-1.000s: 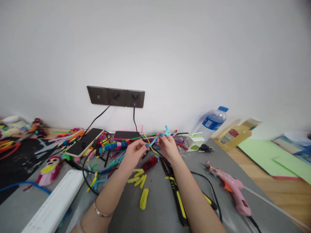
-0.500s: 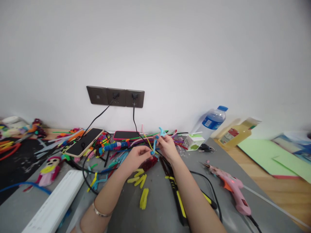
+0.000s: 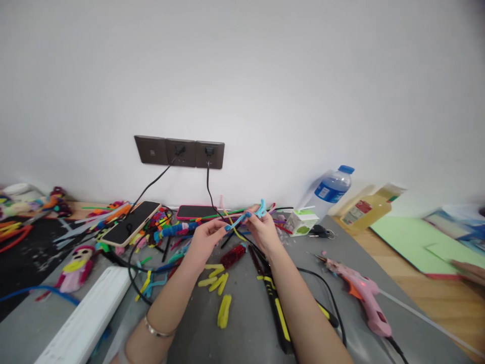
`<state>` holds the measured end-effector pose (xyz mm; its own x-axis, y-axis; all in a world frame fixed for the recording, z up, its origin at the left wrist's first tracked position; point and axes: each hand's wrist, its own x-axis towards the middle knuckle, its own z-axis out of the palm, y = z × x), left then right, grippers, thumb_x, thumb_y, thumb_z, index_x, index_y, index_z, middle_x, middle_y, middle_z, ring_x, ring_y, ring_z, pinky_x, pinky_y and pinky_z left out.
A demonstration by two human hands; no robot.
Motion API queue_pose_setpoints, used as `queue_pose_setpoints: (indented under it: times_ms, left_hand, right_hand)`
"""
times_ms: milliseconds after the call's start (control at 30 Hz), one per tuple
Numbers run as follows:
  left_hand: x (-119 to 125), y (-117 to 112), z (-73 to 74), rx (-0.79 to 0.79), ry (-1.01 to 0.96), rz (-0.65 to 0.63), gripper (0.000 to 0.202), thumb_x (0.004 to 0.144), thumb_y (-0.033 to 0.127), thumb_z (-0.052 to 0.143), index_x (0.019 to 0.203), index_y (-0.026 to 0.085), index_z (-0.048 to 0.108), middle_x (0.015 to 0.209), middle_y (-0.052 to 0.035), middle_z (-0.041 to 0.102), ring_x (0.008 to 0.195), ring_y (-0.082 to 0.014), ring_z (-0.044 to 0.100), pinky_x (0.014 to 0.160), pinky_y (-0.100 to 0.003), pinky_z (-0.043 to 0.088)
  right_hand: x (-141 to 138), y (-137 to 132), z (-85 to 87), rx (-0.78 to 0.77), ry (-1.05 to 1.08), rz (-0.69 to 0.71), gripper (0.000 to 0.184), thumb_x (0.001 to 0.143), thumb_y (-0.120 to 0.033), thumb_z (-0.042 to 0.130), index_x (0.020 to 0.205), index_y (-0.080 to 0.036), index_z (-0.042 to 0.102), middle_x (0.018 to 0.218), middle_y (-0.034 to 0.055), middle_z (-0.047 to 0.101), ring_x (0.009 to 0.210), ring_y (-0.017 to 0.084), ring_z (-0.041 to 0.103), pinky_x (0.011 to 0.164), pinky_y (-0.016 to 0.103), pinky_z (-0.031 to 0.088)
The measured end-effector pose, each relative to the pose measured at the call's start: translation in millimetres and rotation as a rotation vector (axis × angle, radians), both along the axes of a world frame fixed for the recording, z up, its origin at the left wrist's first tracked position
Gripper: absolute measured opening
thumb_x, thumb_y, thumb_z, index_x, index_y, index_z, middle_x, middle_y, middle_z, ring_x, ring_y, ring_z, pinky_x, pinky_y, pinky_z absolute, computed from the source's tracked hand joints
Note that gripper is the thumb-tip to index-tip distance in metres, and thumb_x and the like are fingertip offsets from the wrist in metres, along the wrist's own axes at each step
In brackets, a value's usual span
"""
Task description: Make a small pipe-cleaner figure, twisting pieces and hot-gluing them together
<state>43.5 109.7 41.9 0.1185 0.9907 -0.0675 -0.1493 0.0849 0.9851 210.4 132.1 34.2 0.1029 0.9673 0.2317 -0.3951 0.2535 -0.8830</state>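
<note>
A light blue pipe cleaner (image 3: 237, 222) stretches between my hands above the grey table (image 3: 250, 323). My left hand (image 3: 207, 237) pinches its lower left end between thumb and fingertips. My right hand (image 3: 261, 233) is closed on the other part, where a bent, looped end sticks up past the fingers. Below the hands lie a dark red fuzzy piece (image 3: 233, 256) and several short folded yellow pieces (image 3: 219, 281). Yellow-and-black pliers (image 3: 276, 308) rest partly under my right forearm.
A pink glue gun (image 3: 359, 293) with its light on lies at right. Behind it stand a water bottle (image 3: 329, 192) and a small white-green box (image 3: 302, 221). A white power strip (image 3: 87, 318), phone (image 3: 132, 222) and cables fill the left. Another person's hand (image 3: 470, 270) touches green paper (image 3: 413, 242).
My left hand has moved up and left, drawing the blue pipe cleaner from hanging down to slanting sideways. Another person's hand has appeared at the right edge.
</note>
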Motion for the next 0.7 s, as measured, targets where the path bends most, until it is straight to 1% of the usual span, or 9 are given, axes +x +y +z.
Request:
queue_pose_setpoints:
  times_ms: [67, 167, 267, 333, 400, 500, 567, 633, 700]
  left_hand:
    - [0, -1, 1.7, 0.039, 0.065, -0.040, 0.031, 0.059, 0.041, 0.078, 0.074, 0.015, 0.071, 0.057, 0.0021, 0.056, 0.050, -0.0089, 0.041, 0.048, -0.021, 0.029]
    - [2, -2, 3.9, 0.108, 0.150, -0.123, 0.023, 0.063, 0.036, 0.074, 0.071, 0.015, 0.070, 0.059, 0.0005, 0.059, 0.054, -0.0118, 0.046, 0.053, -0.023, 0.033]
    - [3, -5, 5.3, 0.178, 0.254, -0.201, 0.018, 0.070, 0.032, 0.068, 0.072, 0.014, 0.070, 0.064, -0.0012, 0.063, 0.059, -0.0139, 0.050, 0.058, -0.025, 0.036]
    - [2, -7, 6.4, 0.208, 0.327, -0.268, 0.017, 0.073, 0.030, 0.064, 0.073, 0.014, 0.070, 0.066, -0.0018, 0.063, 0.060, -0.0138, 0.049, 0.059, -0.025, 0.036]
    - [1, -10, 7.8, 0.209, 0.374, -0.367, 0.016, 0.075, 0.028, 0.062, 0.072, 0.014, 0.069, 0.065, -0.0015, 0.062, 0.059, -0.0135, 0.049, 0.058, -0.025, 0.035]
    - [1, -13, 8.7, 0.165, 0.393, -0.490, 0.014, 0.074, 0.025, 0.062, 0.069, 0.014, 0.069, 0.058, 0.0000, 0.059, 0.055, -0.0130, 0.048, 0.055, -0.024, 0.033]
    - [1, -13, 7.9, 0.122, 0.357, -0.487, 0.014, 0.072, 0.026, 0.065, 0.069, 0.013, 0.069, 0.057, 0.0002, 0.058, 0.054, -0.0127, 0.048, 0.054, -0.024, 0.033]
    - [1, -11, 6.8, 0.082, 0.280, -0.414, 0.017, 0.070, 0.030, 0.068, 0.072, 0.013, 0.071, 0.061, -0.0003, 0.061, 0.055, -0.0120, 0.047, 0.055, -0.024, 0.034]
    - [1, -8, 6.1, 0.044, 0.197, -0.308, 0.024, 0.069, 0.036, 0.071, 0.078, 0.013, 0.073, 0.066, -0.0011, 0.064, 0.054, -0.0106, 0.045, 0.053, -0.023, 0.032]
  right_hand:
    - [0, 0, -0.2, -0.002, -0.003, 0.008, 0.036, 0.060, -0.047, 0.085, 0.070, -0.022, 0.061, 0.058, -0.0046, 0.057, 0.055, 0.012, 0.052, 0.055, 0.024, 0.044]
    - [1, 1, -2.4, 0.002, -0.024, -0.007, 0.035, 0.061, -0.047, 0.084, 0.068, -0.022, 0.062, 0.056, -0.0039, 0.056, 0.054, 0.012, 0.050, 0.054, 0.025, 0.043]
    - [1, 3, -5.2, 0.015, -0.061, -0.037, 0.032, 0.062, -0.046, 0.084, 0.065, -0.022, 0.063, 0.056, -0.0033, 0.057, 0.053, 0.012, 0.048, 0.053, 0.025, 0.042]
    - [0, 2, -5.0, 0.008, -0.104, -0.031, 0.029, 0.061, -0.044, 0.084, 0.066, -0.022, 0.066, 0.056, -0.0029, 0.059, 0.051, 0.012, 0.048, 0.051, 0.025, 0.040]
    - [-2, -1, -2.9, -0.004, -0.178, 0.029, 0.026, 0.060, -0.040, 0.085, 0.065, -0.021, 0.067, 0.059, -0.0019, 0.062, 0.052, 0.012, 0.049, 0.051, 0.025, 0.040]
    - [-5, -5, 0.5, -0.011, -0.292, 0.171, 0.024, 0.059, -0.035, 0.086, 0.062, -0.019, 0.068, 0.059, -0.0012, 0.063, 0.051, 0.012, 0.049, 0.051, 0.026, 0.041]
    - [-6, -5, 0.3, -0.019, -0.293, 0.186, 0.025, 0.059, -0.035, 0.086, 0.062, -0.018, 0.068, 0.058, -0.0017, 0.063, 0.049, 0.011, 0.049, 0.050, 0.025, 0.040]
    - [-5, -3, -1.8, -0.029, -0.225, 0.103, 0.026, 0.059, -0.037, 0.087, 0.064, -0.019, 0.069, 0.057, -0.0026, 0.062, 0.049, 0.010, 0.048, 0.049, 0.024, 0.040]
    - [-2, 1, -3.8, -0.035, -0.126, -0.009, 0.028, 0.059, -0.040, 0.086, 0.068, -0.020, 0.069, 0.056, -0.0035, 0.061, 0.049, 0.010, 0.050, 0.051, 0.024, 0.042]
